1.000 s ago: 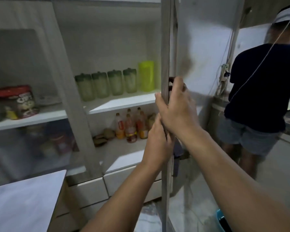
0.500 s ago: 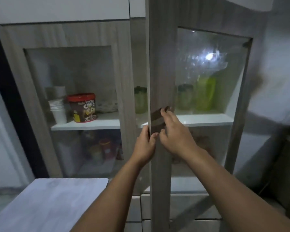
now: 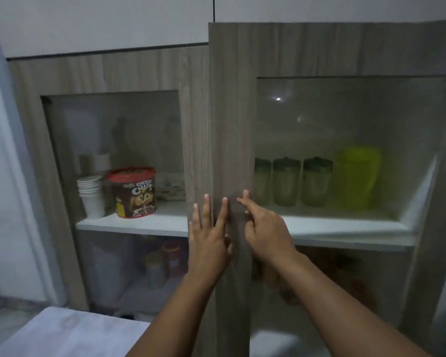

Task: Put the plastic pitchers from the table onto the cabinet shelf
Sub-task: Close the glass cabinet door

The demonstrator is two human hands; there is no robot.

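Behind the glass of the right cabinet door (image 3: 231, 124), a bright yellow-green plastic pitcher (image 3: 358, 176) stands on the white shelf (image 3: 345, 228). Left of it stand three clear green tumblers with dark lids (image 3: 286, 180). My left hand (image 3: 209, 233) lies flat on the door's wooden frame, fingers spread. My right hand (image 3: 263, 225) touches the same frame with its fingertips, just beside the glass. Neither hand holds anything.
Behind the left glass door stand a Choco Chips tub (image 3: 133, 191) and stacked white cups (image 3: 90, 194). A white table corner (image 3: 70, 333) lies at the bottom left. Jars and bottles show dimly on the lower shelves.
The right cabinet door has swung from wide open to nearly shut against the cabinet. Both hands let go of its edge and now press flat on its frame. The view turned left.
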